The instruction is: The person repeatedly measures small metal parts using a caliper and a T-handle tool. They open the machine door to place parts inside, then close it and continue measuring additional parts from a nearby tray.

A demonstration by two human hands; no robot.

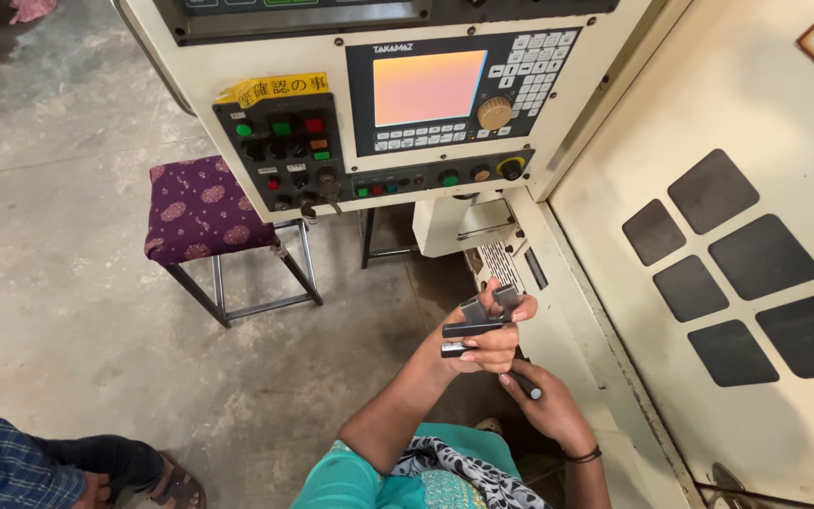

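Left hand [482, 339] grips small metal pieces [479, 319], right hand [546, 401] holds a pen [526, 385]; keep both steady

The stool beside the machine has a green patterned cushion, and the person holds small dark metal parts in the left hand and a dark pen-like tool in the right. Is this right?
Not quite. The head view shows that the stool has a purple patterned cushion, not green. The rest stands: the left hand holds small dark metal parts, and the right hand holds a dark pen-like tool, beside the machine.
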